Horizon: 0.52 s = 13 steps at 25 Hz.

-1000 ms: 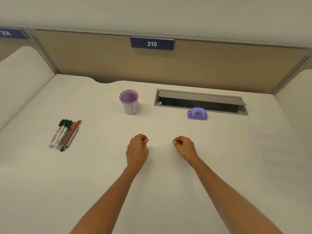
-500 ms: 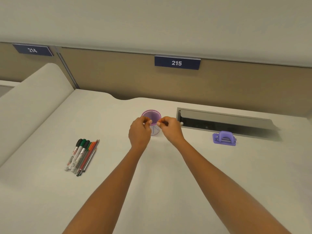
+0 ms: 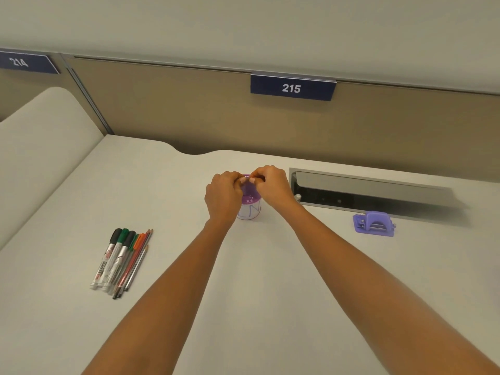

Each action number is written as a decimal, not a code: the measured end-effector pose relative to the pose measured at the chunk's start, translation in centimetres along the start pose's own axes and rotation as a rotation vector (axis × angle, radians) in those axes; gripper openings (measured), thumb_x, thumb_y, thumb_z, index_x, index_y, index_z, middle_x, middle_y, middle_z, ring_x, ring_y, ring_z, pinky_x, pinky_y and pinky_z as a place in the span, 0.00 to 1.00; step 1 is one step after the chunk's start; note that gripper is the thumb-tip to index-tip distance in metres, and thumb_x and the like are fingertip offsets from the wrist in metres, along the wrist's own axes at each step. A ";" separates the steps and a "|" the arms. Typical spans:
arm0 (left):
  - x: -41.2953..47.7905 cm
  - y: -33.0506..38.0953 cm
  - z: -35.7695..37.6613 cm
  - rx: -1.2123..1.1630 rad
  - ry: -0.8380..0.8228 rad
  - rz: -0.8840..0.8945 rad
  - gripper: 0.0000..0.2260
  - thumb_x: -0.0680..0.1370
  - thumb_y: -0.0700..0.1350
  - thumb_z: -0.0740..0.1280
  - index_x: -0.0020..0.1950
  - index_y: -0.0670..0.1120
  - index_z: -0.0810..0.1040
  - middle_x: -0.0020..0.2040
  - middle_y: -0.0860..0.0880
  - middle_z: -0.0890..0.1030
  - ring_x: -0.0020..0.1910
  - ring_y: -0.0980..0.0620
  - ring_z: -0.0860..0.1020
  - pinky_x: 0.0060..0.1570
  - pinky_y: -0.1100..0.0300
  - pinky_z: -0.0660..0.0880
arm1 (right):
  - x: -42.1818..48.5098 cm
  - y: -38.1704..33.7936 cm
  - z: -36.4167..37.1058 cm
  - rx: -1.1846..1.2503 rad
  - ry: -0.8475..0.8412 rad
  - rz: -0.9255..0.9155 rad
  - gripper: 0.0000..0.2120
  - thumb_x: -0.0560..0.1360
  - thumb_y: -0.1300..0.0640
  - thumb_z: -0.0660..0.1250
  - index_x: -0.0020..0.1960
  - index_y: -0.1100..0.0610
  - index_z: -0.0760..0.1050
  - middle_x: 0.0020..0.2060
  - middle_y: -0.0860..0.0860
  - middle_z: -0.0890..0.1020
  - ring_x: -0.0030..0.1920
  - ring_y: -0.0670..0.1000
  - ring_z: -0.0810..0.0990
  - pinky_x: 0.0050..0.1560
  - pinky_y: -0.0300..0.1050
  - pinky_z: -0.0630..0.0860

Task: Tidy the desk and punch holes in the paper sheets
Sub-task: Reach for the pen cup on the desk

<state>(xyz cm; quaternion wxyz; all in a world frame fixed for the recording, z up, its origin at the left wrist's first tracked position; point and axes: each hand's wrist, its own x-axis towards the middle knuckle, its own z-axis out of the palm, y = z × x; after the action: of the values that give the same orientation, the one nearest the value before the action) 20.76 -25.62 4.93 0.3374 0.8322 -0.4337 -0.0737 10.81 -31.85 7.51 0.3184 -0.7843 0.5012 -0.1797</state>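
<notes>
Left hand, right hand over purple cup, mid-surface toward rear edge. Fingers curled, tips pinched together; anything held too small to tell. Person best stays centred over mouth, not nudging rim. Markers near left edge.

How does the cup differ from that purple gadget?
The cup stands tall, round, white-sided with a purple rim; the hole punch is low and all purple. The left hand and right hand are at the cup's rim; the hole punch sits untouched. Both stand on the desk.
</notes>
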 end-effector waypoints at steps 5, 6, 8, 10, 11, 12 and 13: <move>-0.2 -0.2 -0.3 0.050 -0.024 0.057 0.12 0.81 0.45 0.59 0.57 0.47 0.81 0.52 0.44 0.83 0.53 0.45 0.76 0.43 0.55 0.71 | 0.1 0.2 0.1 -0.038 -0.033 -0.024 0.12 0.80 0.59 0.63 0.60 0.61 0.79 0.57 0.59 0.82 0.57 0.57 0.79 0.53 0.43 0.75; -0.2 -0.3 -0.3 0.066 -0.034 0.070 0.13 0.81 0.46 0.60 0.58 0.47 0.82 0.53 0.45 0.83 0.53 0.45 0.75 0.44 0.55 0.70 | 0.1 0.2 0.0 -0.041 -0.037 -0.027 0.12 0.80 0.59 0.63 0.60 0.61 0.79 0.57 0.59 0.82 0.58 0.57 0.79 0.54 0.43 0.75; -0.2 -0.5 -0.3 0.083 -0.040 0.072 0.12 0.80 0.49 0.62 0.59 0.49 0.82 0.54 0.47 0.83 0.54 0.47 0.75 0.44 0.58 0.68 | 0.0 0.2 -0.1 -0.048 -0.038 -0.030 0.12 0.79 0.58 0.64 0.60 0.60 0.79 0.57 0.58 0.82 0.57 0.57 0.79 0.54 0.43 0.76; -0.3 -0.5 -0.6 0.076 -0.015 0.050 0.11 0.79 0.50 0.64 0.57 0.50 0.83 0.54 0.48 0.83 0.55 0.47 0.75 0.45 0.58 0.68 | -0.1 0.1 -0.1 -0.050 -0.028 -0.029 0.11 0.78 0.58 0.66 0.59 0.59 0.80 0.56 0.57 0.82 0.57 0.57 0.80 0.53 0.43 0.76; -0.3 -0.3 -0.7 0.075 0.002 0.041 0.11 0.78 0.49 0.64 0.56 0.50 0.83 0.54 0.49 0.83 0.55 0.48 0.75 0.46 0.58 0.68 | -0.1 0.0 -0.1 -0.055 -0.026 -0.031 0.11 0.78 0.58 0.66 0.58 0.59 0.80 0.56 0.57 0.83 0.56 0.57 0.80 0.53 0.43 0.76; -0.4 -0.2 -0.8 0.083 0.019 0.036 0.11 0.78 0.49 0.64 0.56 0.50 0.83 0.55 0.49 0.83 0.55 0.48 0.74 0.47 0.58 0.68 | -0.1 0.0 0.0 -0.062 -0.027 -0.035 0.11 0.77 0.58 0.66 0.58 0.59 0.81 0.56 0.57 0.83 0.56 0.57 0.80 0.52 0.43 0.76; -0.4 -0.1 -0.9 0.095 0.031 0.032 0.10 0.79 0.48 0.64 0.55 0.49 0.83 0.55 0.49 0.82 0.55 0.48 0.74 0.48 0.58 0.67 | -0.2 0.0 0.0 -0.071 -0.031 -0.035 0.12 0.77 0.58 0.67 0.58 0.59 0.81 0.56 0.57 0.83 0.56 0.57 0.80 0.52 0.43 0.76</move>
<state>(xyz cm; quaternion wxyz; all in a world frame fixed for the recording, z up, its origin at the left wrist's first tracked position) 20.94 -24.79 5.50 0.3053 0.8413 -0.4447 -0.0344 10.72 -31.66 7.52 0.2949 -0.8065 0.4883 -0.1552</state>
